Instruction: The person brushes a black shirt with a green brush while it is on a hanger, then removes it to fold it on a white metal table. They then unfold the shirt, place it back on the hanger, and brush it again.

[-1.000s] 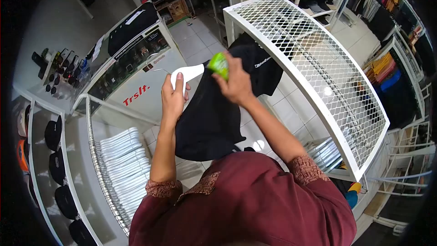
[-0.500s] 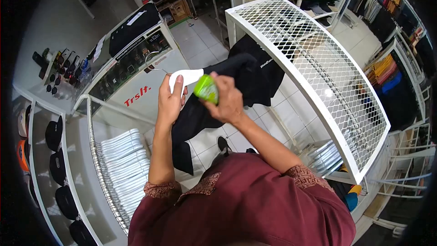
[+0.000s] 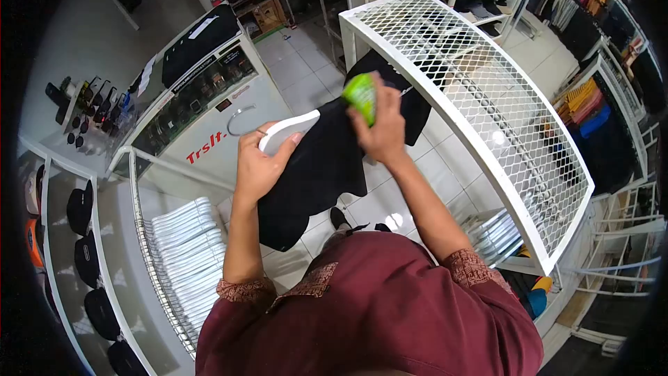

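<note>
My left hand (image 3: 261, 167) is closed on a white hanger (image 3: 289, 130) with a metal hook, near its middle. A black garment (image 3: 316, 174) hangs from the hanger's far side and spreads to the right, below and behind both hands. My right hand (image 3: 381, 125) grips a bright green object (image 3: 360, 96), slightly blurred, above the black cloth. What the green object is cannot be made out.
A white mesh-topped rack (image 3: 480, 97) arches at the right. White hangers (image 3: 188, 247) line a rail at the lower left. Behind stands a glass display counter (image 3: 209, 122). Black cases (image 3: 87, 257) sit on the left shelf.
My right hand has moved up and right with the green object, away from the hanger. The hanger has tilted and turned in my left hand, and the black garment has spread out.
</note>
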`<act>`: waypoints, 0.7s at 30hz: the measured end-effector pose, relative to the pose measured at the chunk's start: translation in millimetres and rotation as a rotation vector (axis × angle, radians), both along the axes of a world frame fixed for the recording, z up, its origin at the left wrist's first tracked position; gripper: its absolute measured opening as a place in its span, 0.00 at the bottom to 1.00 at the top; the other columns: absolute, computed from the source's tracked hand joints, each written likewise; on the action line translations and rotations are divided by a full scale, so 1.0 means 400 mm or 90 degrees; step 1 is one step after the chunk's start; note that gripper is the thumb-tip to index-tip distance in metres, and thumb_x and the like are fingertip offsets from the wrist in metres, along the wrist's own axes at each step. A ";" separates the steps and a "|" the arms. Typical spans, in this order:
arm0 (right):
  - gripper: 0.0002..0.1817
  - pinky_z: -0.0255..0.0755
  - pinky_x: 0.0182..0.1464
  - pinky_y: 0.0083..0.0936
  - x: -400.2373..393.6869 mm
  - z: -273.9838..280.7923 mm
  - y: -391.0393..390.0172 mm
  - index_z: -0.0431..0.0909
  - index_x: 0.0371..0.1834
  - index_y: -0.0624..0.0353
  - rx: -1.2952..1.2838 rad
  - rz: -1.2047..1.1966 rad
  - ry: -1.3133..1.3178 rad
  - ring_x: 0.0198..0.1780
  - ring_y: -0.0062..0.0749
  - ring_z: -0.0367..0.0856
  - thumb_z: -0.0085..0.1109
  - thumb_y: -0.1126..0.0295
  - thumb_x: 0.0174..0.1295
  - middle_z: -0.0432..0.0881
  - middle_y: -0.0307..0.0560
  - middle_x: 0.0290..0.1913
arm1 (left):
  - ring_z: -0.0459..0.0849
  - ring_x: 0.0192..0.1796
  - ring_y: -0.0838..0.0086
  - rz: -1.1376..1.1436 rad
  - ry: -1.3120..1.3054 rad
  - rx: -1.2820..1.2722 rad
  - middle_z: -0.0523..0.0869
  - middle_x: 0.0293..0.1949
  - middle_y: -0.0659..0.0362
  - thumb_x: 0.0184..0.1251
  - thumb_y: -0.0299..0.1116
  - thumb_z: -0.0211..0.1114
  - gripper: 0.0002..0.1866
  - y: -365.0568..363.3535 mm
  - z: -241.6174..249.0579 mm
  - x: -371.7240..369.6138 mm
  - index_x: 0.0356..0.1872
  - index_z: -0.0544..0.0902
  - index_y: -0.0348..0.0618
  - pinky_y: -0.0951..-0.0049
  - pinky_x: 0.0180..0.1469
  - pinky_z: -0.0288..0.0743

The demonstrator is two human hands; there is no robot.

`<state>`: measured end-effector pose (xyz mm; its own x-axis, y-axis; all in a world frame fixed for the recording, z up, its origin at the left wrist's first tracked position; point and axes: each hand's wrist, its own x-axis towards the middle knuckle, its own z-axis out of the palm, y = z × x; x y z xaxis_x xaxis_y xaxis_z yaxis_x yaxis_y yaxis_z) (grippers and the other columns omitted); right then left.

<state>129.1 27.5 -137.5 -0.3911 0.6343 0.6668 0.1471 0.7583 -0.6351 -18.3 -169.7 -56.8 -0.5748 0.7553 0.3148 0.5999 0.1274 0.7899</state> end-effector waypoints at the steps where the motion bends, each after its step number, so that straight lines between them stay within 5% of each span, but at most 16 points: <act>1: 0.41 0.80 0.48 0.48 0.001 -0.026 0.042 0.64 0.79 0.56 -0.067 -0.106 -0.001 0.47 0.60 0.83 0.66 0.50 0.68 0.73 0.62 0.55 | 0.86 0.42 0.77 -0.001 -0.001 0.003 0.91 0.41 0.55 0.67 0.32 0.76 0.14 -0.002 -0.003 -0.003 0.46 0.88 0.32 0.76 0.48 0.79; 3: 0.38 0.79 0.50 0.49 0.036 -0.051 0.109 0.61 0.80 0.59 -0.123 -0.221 -0.074 0.49 0.61 0.83 0.60 0.50 0.73 0.73 0.63 0.55 | 0.86 0.38 0.77 -0.021 0.105 0.081 0.90 0.37 0.56 0.66 0.29 0.75 0.12 -0.012 -0.014 -0.004 0.48 0.89 0.35 0.74 0.44 0.79; 7: 0.42 0.79 0.53 0.47 0.081 0.059 0.041 0.58 0.82 0.60 0.001 -0.040 0.005 0.51 0.61 0.83 0.64 0.57 0.68 0.73 0.64 0.55 | 0.85 0.33 0.72 -0.068 0.175 0.024 0.86 0.32 0.55 0.64 0.25 0.74 0.16 -0.020 0.015 0.032 0.54 0.89 0.42 0.71 0.39 0.77; 10: 0.42 0.79 0.56 0.43 0.095 0.130 -0.009 0.61 0.82 0.57 0.043 0.178 -0.090 0.54 0.61 0.83 0.67 0.60 0.65 0.75 0.64 0.56 | 0.82 0.30 0.59 -0.126 0.396 -0.017 0.80 0.30 0.54 0.54 0.22 0.72 0.26 -0.014 0.004 0.043 0.58 0.89 0.49 0.65 0.35 0.76; 11: 0.41 0.79 0.56 0.43 0.101 0.133 -0.002 0.63 0.81 0.57 0.043 0.224 -0.122 0.54 0.61 0.83 0.68 0.60 0.65 0.76 0.64 0.56 | 0.80 0.29 0.61 -0.139 0.464 0.022 0.77 0.29 0.58 0.47 0.21 0.68 0.34 -0.014 -0.008 0.040 0.62 0.87 0.53 0.62 0.35 0.76; 15: 0.36 0.79 0.54 0.42 0.127 0.066 0.135 0.72 0.75 0.61 -0.047 -0.127 -0.089 0.50 0.54 0.84 0.71 0.61 0.63 0.79 0.62 0.52 | 0.80 0.32 0.67 -0.152 0.549 0.023 0.77 0.30 0.62 0.50 0.25 0.70 0.32 -0.034 -0.020 0.041 0.63 0.86 0.52 0.65 0.35 0.75; 17: 0.35 0.78 0.56 0.40 0.164 0.088 0.137 0.75 0.72 0.63 -0.037 -0.081 -0.062 0.51 0.51 0.85 0.72 0.61 0.62 0.81 0.61 0.52 | 0.80 0.32 0.69 -0.154 0.589 0.034 0.77 0.30 0.63 0.52 0.27 0.70 0.32 -0.034 -0.029 0.039 0.64 0.86 0.52 0.67 0.34 0.75; 21: 0.35 0.78 0.57 0.37 0.179 0.172 -0.002 0.76 0.73 0.52 0.036 0.187 -0.096 0.53 0.52 0.85 0.73 0.59 0.61 0.82 0.57 0.55 | 0.77 0.30 0.72 -0.193 0.642 0.044 0.77 0.30 0.64 0.57 0.31 0.68 0.30 -0.020 -0.040 0.045 0.66 0.84 0.53 0.69 0.31 0.71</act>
